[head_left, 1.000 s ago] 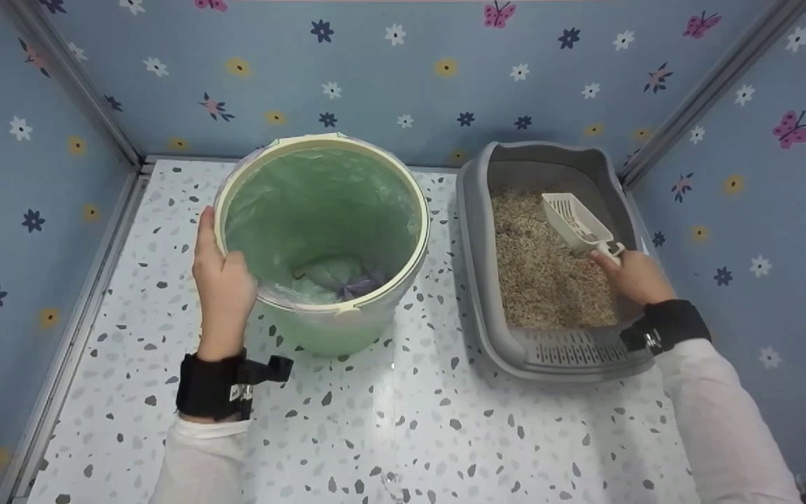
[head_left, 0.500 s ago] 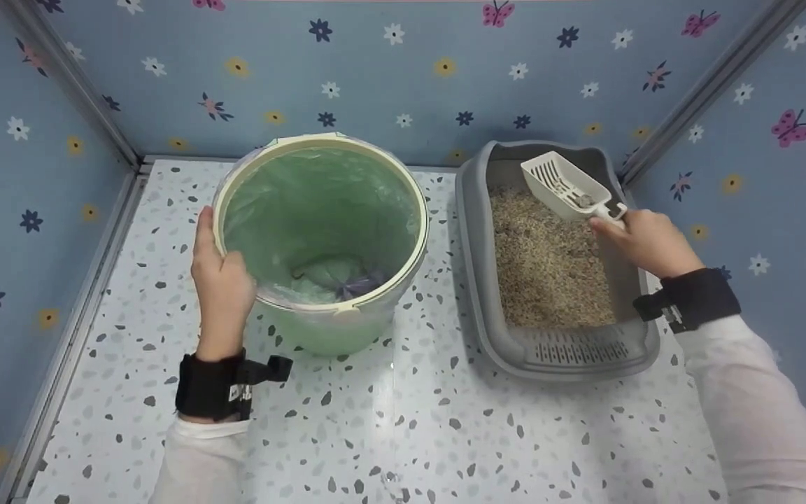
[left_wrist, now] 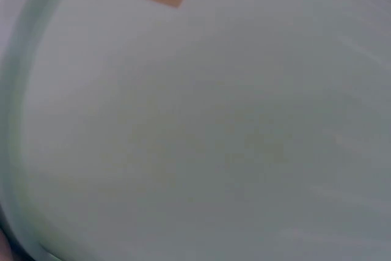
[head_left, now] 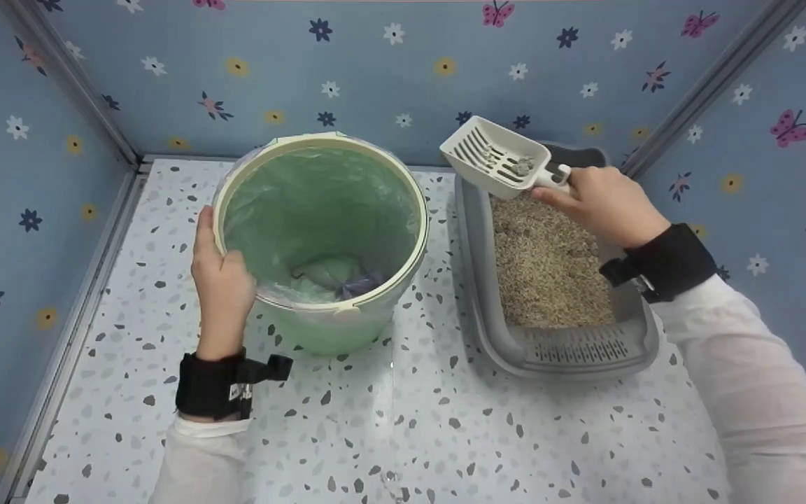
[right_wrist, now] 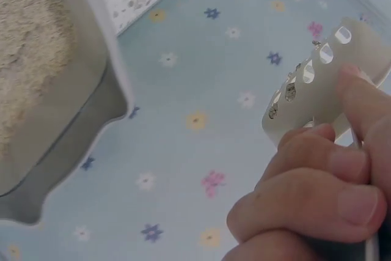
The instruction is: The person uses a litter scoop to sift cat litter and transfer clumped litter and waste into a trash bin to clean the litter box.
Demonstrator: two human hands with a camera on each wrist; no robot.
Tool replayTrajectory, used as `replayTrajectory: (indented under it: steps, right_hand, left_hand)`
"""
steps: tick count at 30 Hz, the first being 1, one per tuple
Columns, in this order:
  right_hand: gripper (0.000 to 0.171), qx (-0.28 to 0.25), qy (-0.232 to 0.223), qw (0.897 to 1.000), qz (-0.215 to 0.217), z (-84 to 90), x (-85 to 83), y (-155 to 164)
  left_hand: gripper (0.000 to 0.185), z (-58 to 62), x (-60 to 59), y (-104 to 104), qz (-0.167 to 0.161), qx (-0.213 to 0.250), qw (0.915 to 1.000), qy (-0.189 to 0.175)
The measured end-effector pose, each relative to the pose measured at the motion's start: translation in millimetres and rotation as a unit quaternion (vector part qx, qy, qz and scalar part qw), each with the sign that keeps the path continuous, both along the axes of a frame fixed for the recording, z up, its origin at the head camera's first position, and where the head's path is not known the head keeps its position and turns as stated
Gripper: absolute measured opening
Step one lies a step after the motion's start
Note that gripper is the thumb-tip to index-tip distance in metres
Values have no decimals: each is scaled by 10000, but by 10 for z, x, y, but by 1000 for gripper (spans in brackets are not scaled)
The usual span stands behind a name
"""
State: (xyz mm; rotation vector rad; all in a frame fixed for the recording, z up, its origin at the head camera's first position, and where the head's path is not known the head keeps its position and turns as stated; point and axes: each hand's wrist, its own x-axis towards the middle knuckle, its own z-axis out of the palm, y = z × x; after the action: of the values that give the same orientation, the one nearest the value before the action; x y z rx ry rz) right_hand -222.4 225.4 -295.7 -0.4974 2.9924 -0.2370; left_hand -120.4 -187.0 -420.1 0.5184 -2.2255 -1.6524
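In the head view my right hand (head_left: 609,203) grips the handle of a white slotted litter scoop (head_left: 494,157). Some greyish clumps (head_left: 523,166) lie in its bowl, which hangs over the left back edge of the grey litter box (head_left: 469,238). Fingers curl round the handle in the right wrist view, where the scoop (right_wrist: 330,77) shows its slots. My left hand (head_left: 224,280) rests against the left side of a green bin (head_left: 333,336), index finger straight along the rim. The bin wall (left_wrist: 201,126) fills the left wrist view, where hardly any of that hand shows.
A clear plastic bag (head_left: 319,157) lines the bin, with a purple bundle (head_left: 361,283) at its bottom. Brown granular litter (head_left: 550,273) covers the box floor. Blue flowered walls (head_left: 389,70) stand behind and at both sides of the speckled floor (head_left: 389,420).
My right hand has raised the scoop from the litter and carried it left and back, past the box's edge. The left hand and the bin have stayed put.
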Motion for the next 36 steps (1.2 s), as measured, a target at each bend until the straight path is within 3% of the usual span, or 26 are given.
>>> replayTrajectory:
  steps: [9,13,16,20,23,27,30,33,36]
  right_hand:
    - [54,655,381,9951,632,117,9,-576]
    - [54,1041,1132,9830,998,111,72,-794]
    - [50,1249,1858,9652,1352,73,119,-949]
    - [46,1771,2806,9257,1818,11,181,-1137]
    - [37,2274,3589,8783,2192,-31,229,-1239]
    - [28,2641,4655,8030,2621,-89,269,-1295]
    - [31,2711,5136,7622,2860,-120,281,-1289]
    - [33,2650,5311,7454,3035,-133,283,-1265]
    - [33,2552,5331,7444,3108,-131,285,-1233]
  left_hand:
    - [65,12,-5,2,29,13,10000,-73]
    - [66,19,-7,5,18,63,9999,-122]
    - [66,23,-7,3,33,79,9999,-125]
    - [66,24,-3,8,45,50,10000,-70]
    - [66,20,3,16,34,55,10000,-50]
    - [66,14,6,22,34,62,10000,-58]
    - [66,13,1,17,56,46,10000,-59]
    - [66,9,-6,10,84,64,9999,-48]
    - [66,1,-12,3,112,55,9999,-55]
